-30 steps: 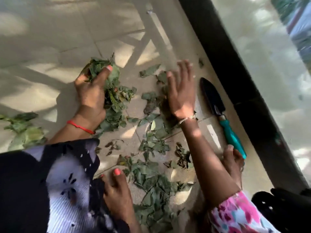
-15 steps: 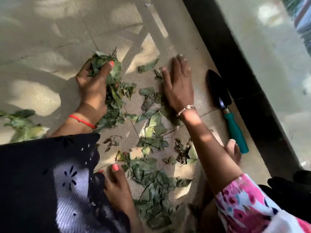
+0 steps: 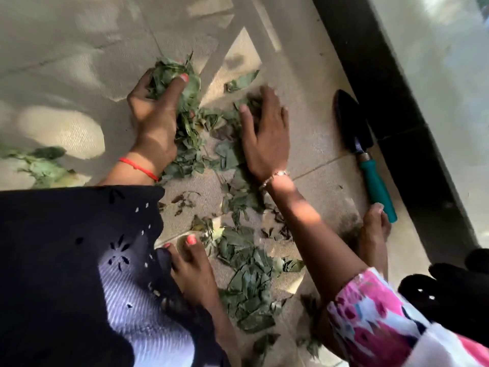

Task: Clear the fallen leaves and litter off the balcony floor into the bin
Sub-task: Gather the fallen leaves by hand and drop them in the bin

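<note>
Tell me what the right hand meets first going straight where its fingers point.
Probably the lone leaf just ahead of the right hand, slightly left; beyond it, bare floor. Blur leaves the line uncertain.

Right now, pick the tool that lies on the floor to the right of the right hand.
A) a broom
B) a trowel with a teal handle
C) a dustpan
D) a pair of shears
B: a trowel with a black blade and a teal handle lies flat on the tiles, apart from the right hand, which rests on the leaves.
</note>
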Demonstrator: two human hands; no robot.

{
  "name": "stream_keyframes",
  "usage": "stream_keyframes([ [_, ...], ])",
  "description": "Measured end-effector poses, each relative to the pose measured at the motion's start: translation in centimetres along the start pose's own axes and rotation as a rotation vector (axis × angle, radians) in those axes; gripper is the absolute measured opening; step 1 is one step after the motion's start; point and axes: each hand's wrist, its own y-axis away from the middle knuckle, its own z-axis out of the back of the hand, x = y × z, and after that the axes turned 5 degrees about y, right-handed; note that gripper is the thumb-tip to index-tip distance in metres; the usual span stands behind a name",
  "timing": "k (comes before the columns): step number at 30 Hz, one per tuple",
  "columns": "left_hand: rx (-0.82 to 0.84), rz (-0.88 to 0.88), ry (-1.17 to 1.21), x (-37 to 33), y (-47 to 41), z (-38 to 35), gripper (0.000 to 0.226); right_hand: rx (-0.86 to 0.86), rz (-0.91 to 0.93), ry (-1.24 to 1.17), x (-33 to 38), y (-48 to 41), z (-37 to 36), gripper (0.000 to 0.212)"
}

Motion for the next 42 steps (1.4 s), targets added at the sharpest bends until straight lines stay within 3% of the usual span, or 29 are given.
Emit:
stream_keyframes([
  [2, 0.010, 0.001, -0.012, 0.0, 0.0, 0.0, 0.032, 0.022, 0.034, -0.214, 1.0, -0.7, 0.1, 0.060],
  [4, -0.007, -0.004, -0.038, 0.0, -0.1, 0.0, 0.033, -0.016, 0.038, -0.256, 0.8, -0.7, 0.9, 0.059],
  [8, -0.035, 0.000, -0.100, -0.1, -0.3, 0.2, 0.032, -0.106, -0.012, 0.068, -1.8, 1.7, 2.6, 0.070],
  [11, -0.037, 0.007, -0.077, -0.3, -0.4, 0.4, 0.028, -0.045, -0.034, 0.213, -3.2, 6.0, 2.5, 0.084],
  [16, -0.041, 0.018, -0.059, -0.4, -0.7, 0.4, 0.036, 0.078, 0.130, 0.329, -3.1, 10.1, 1.1, 0.100],
  [20, 0.000, -0.037, -0.039, -0.3, -0.6, 0.8, 0.040, 0.033, 0.117, 0.329, 0.1, 7.0, -1.3, 0.098],
  [24, -0.087, -0.038, -0.014, -0.3, -0.6, 1.6, 0.063, -0.057, 0.122, 0.216, 3.4, 2.3, -2.7, 0.087],
  [28, -0.197, -0.143, -0.036, -3.8, -1.8, 0.3, 0.042, -0.077, 0.390, 0.224, 3.8, 1.8, -2.4, 0.080],
  [29, -0.226, -0.109, -0.077, -3.5, -0.8, 1.0, 0.039, -0.054, 0.503, 0.246, 3.5, 2.7, -2.5, 0.080],
  [31, -0.269, -0.083, -0.218, 0.3, 1.7, 4.2, 0.057, -0.039, 0.749, 0.286, 2.5, 4.3, -2.8, 0.077],
  [33, -0.293, 0.112, -0.326, 7.8, 8.6, 8.7, 0.065, -0.050, 0.961, 0.350, 2.0, 5.0, -3.6, 0.070],
  [34, -0.205, 0.176, -0.496, 10.1, 11.9, 9.8, 0.067, -0.058, 1.020, 0.388, 2.0, 4.9, -4.2, 0.066],
  [35, -0.188, 0.283, -0.732, 12.0, 14.8, 10.3, 0.074, -0.075, 1.040, 0.425, 2.3, 4.7, -4.8, 0.061],
  [37, -0.183, 0.258, -1.049, 13.2, 18.1, 9.8, 0.079, -0.067, 1.011, 0.509, 3.3, 3.8, -5.7, 0.051],
  [40, -0.222, 0.133, -1.308, 10.7, 16.3, 8.8, 0.079, -0.014, 0.841, 0.645, 4.4, 1.7, -5.4, 0.042],
  [42, -0.133, 0.191, -1.354, 10.7, 17.0, 9.0, 0.080, -0.024, 0.737, 0.614, 4.1, 0.2, -4.3, 0.039],
])
